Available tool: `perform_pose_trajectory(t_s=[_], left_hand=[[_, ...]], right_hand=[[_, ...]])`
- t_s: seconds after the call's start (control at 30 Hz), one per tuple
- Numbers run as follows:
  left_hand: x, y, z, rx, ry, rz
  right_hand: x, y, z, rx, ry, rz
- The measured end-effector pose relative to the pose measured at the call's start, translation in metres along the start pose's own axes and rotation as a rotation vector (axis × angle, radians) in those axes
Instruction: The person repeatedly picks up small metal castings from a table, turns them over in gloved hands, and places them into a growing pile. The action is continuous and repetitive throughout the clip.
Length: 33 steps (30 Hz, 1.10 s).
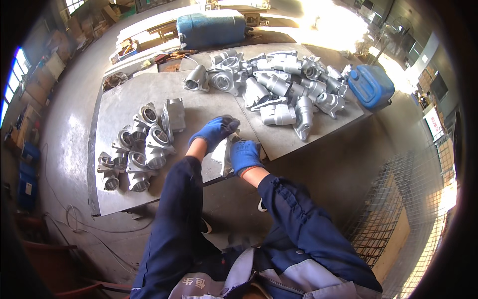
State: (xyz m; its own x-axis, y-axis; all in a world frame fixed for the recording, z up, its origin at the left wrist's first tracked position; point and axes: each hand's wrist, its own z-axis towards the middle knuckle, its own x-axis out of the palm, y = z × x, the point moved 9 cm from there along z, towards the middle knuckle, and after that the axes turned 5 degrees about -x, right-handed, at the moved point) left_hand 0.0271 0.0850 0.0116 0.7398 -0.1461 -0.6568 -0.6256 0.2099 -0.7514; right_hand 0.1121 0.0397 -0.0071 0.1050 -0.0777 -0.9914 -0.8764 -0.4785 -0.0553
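Note:
At the near edge of the metal table (199,102), both hands work close together over a silvery metal casting (219,153). My right hand (245,155), in a blue glove, is closed on the casting's right side and covers much of it. Just above and to the left, my left hand (216,133), gloved in blue with dark fingertips, has its fingers curled over the casting's far end. Whatever lies under those fingers is hidden. Left of my hands, several flanged pipe-like castings (158,137) stand in rows, beside a blockier casting (174,114).
A large heap of similar castings (286,82) covers the table's far right. A blue jerrycan (371,84) stands by the right corner, and a blue drum (211,29) lies beyond the far edge. Wire mesh (388,199) is at right; a cable (74,224) trails on the floor at left.

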Motion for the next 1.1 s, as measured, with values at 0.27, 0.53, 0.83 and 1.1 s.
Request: perform_pose_trajectory(t_s=[0.27,0.53,0.83,1.1], left_hand=[[0.023,0.004,0.011,-0.098,0.026,0.024],[0.025,0.005,0.01,-0.101,-0.001,-0.028],[0.026,0.008,0.006,-0.127,-0.036,-0.083],[0.026,0.121,-0.103,-0.558,-0.743,-0.23]], right_hand=[[0.008,0.005,-0.022,-0.058,-0.109,0.019],[0.038,0.022,-0.061,-0.093,-0.328,0.107],[0.197,0.062,-0.127,-0.329,0.259,0.074],[0.075,-0.034,-0.101,-0.026,-0.279,0.56]])
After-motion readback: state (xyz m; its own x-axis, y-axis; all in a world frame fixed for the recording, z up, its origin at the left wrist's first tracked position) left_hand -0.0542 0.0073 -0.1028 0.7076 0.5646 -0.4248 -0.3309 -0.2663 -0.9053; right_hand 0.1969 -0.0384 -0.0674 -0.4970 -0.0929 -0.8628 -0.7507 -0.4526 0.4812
